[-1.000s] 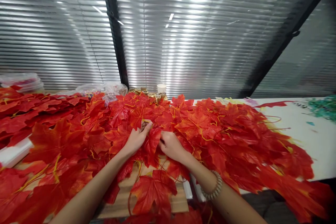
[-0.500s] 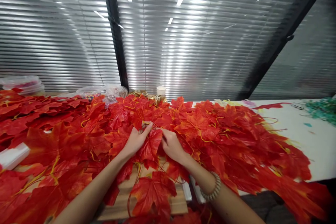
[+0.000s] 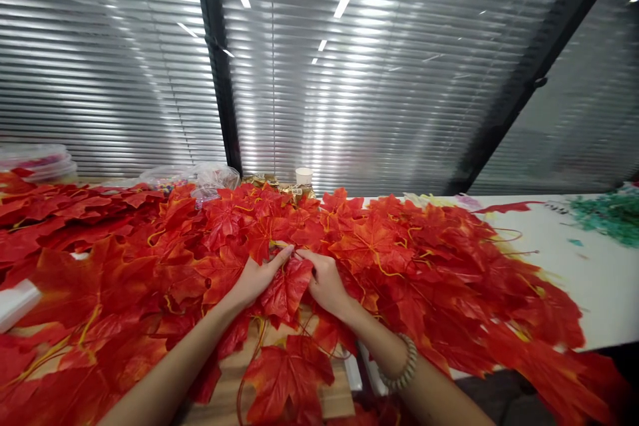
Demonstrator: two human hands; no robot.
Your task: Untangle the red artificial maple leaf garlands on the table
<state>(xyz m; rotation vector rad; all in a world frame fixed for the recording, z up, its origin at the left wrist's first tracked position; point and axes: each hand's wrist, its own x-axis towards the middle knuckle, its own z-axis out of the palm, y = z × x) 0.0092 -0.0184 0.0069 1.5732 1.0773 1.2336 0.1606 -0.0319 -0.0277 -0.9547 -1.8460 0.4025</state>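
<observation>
In the middle of a wide heap of red artificial maple leaves [image 3: 372, 243], my two hands meet at the stem end of one maple leaf [image 3: 287, 289]. My left hand [image 3: 259, 276] is closed, its thumb and fingers pinching near the top of that leaf. From the other side, my right hand [image 3: 323, 277] pinches at the same spot, its fingertips almost touching the left ones. The leaf's blade hangs down between the hands. Below it, another maple leaf [image 3: 289, 373] with a looping reddish stem lies over a wooden board [image 3: 224, 386].
Along the back stand a white paper cup [image 3: 303, 176], gold packets [image 3: 297, 192], clear plastic bags [image 3: 214, 176] and stacked clear tubs [image 3: 37, 161]. Green shreds [image 3: 606, 216] lie on the white table [image 3: 606, 299] at right. A white block [image 3: 17, 303] is at left. Blinds rise behind.
The view has shifted slightly, so most things sit a little lower and further left. My hands stay at the same leaf, with the fingertips slightly closer together.
</observation>
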